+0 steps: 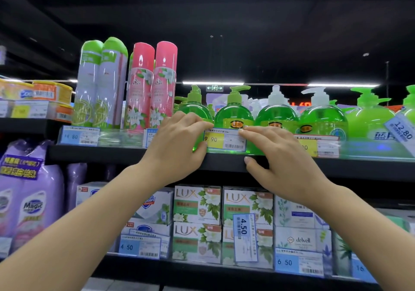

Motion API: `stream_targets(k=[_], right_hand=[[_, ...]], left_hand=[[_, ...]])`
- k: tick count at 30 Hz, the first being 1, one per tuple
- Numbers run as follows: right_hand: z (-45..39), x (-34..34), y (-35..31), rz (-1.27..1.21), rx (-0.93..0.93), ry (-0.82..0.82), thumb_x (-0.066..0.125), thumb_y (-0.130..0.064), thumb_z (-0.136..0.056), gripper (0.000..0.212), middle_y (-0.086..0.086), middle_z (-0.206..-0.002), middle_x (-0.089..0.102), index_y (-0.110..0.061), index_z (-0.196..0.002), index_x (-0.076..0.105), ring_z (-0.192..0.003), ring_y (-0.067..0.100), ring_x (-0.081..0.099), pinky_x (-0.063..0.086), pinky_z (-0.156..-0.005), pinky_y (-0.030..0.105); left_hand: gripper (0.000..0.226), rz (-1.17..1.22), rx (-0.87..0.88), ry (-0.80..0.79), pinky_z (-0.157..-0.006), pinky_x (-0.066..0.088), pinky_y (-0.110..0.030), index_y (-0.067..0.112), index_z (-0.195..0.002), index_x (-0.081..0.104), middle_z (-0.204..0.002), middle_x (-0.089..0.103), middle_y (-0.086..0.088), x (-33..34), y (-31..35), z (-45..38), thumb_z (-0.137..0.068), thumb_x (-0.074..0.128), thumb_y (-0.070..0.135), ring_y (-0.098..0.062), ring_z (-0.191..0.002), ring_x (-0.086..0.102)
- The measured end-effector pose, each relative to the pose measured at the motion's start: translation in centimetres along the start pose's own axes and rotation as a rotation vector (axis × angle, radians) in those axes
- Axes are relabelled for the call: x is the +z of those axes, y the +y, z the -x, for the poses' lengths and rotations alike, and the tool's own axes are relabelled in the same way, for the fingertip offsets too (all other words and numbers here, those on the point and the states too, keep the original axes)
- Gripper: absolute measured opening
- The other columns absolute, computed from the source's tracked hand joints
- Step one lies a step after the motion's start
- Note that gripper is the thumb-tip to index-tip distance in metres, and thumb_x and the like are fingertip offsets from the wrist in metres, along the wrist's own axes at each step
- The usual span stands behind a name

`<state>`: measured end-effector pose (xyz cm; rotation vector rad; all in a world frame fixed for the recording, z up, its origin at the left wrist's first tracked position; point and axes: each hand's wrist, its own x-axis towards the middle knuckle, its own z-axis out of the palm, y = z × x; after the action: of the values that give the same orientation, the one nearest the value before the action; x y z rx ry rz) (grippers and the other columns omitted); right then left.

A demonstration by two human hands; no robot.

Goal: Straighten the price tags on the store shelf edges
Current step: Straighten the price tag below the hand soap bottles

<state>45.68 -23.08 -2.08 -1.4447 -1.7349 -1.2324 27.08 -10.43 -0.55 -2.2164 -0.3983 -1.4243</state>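
Note:
A yellow and white 9.90 price tag [224, 140] sits level in the clear strip on the upper shelf edge [112, 153]. My left hand [177, 147] pinches the tag's left end, fingers over its top and thumb below. My right hand [278, 158] holds the right end, fingertips on the top corner and thumb under the shelf lip. On the far right a 12.80 tag [403, 133] hangs tilted. One shelf down, a 4.50 tag [244, 237] stands turned on end in front of the soap boxes.
Green soap pump bottles [233, 113] and tall spray cans [101, 84] stand on the upper shelf. Lux soap boxes [197, 205] and purple detergent bottles [33, 201] fill the lower shelf. Blue tags 14.80 [78, 136], 4.50 [139, 247] and 6.50 [298, 263] sit straight.

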Motion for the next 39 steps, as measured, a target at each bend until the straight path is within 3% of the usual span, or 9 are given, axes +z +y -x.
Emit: stream_targets(k=[6,18,24,31,39], right_hand=[[0.0,-0.1,0.0,0.026,-0.018,-0.016,0.04,-0.039,-0.084,0.055,0.004,-0.131,0.057,-0.013,-0.13,0.055,-0.121,0.026,0.05,0.033,-0.105,0.042],[0.4,0.3,0.2,0.044,-0.03,-0.047,0.041,-0.038,-0.084,0.052,0.005,-0.133,0.055,-0.013,-0.127,0.057,-0.123,0.027,0.048,0.031,-0.106,0.042],[1.0,-0.2,0.5,-0.004,-0.035,-0.085,0.039,-0.041,-0.086,0.055,0.005,-0.141,0.047,-0.016,-0.134,0.052,-0.133,0.024,0.037,0.021,-0.111,0.036],[3.3,-4.0,1.4,-0.005,0.024,0.024,0.044,-0.035,-0.088,0.048,0.003,-0.132,0.053,-0.013,-0.129,0.055,-0.126,0.022,0.043,0.03,-0.107,0.034],[6.8,-7.6,3.4,0.134,0.254,-0.063,0.045,-0.037,-0.085,0.051,0.001,-0.131,0.055,-0.014,-0.13,0.054,-0.123,0.021,0.046,0.03,-0.105,0.034]], left_hand=[[0.038,-0.008,-0.013,-0.012,-0.082,0.034,-0.035,0.013,-0.115,0.065,-0.099,0.062,-0.001,-0.2,0.2,0.3,-0.081,0.053,0.026,-0.023,-0.093,0.052],[0.041,-0.054,-0.04,-0.063,-0.081,0.041,-0.041,0.011,-0.117,0.064,-0.1,0.061,-0.003,-0.4,0.7,0.6,-0.082,0.051,0.028,-0.026,-0.092,0.052],[0.047,-0.053,-0.049,-0.071,-0.083,0.043,-0.042,0.008,-0.125,0.059,-0.103,0.061,-0.006,-0.7,1.2,0.6,-0.082,0.051,0.026,-0.027,-0.095,0.053],[0.048,0.051,0.014,-0.017,-0.092,0.04,-0.037,0.011,-0.129,0.055,-0.113,0.059,-0.001,-1.5,2.6,0.5,-0.084,0.051,0.029,-0.021,-0.105,0.051],[0.049,0.216,0.11,-0.046,-0.099,0.037,-0.033,0.012,-0.13,0.055,-0.122,0.059,0.0,-0.9,6.0,-0.6,-0.084,0.053,0.028,-0.019,-0.113,0.049]])
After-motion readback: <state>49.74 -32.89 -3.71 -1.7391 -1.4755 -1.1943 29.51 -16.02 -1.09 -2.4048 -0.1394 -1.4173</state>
